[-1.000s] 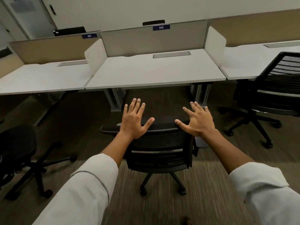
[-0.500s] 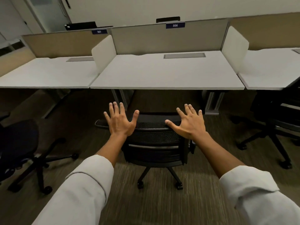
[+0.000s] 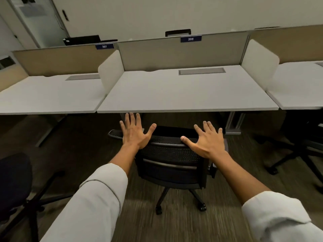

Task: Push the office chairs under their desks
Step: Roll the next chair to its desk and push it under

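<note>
A black mesh-back office chair (image 3: 171, 165) stands in front of the white desk (image 3: 183, 95) labelled 306, its seat partly under the desk's front edge. My left hand (image 3: 135, 131) is at the left top corner of the backrest, fingers spread. My right hand (image 3: 208, 141) lies flat at the right top of the backrest, fingers spread, thumb on the top rail. Neither hand curls around the chair. The chair's wheeled base (image 3: 180, 201) shows below.
A dark chair (image 3: 15, 182) stands out from the desk labelled 307 (image 3: 49, 95) at the left. Another black chair (image 3: 302, 142) stands at the right by a third desk (image 3: 300, 88). White side screens (image 3: 111, 70) separate the desks. Carpet covers the floor.
The chair has rolled forward toward desk 306 with both hands on its backrest. My view has come closer to the desk and lifted.
</note>
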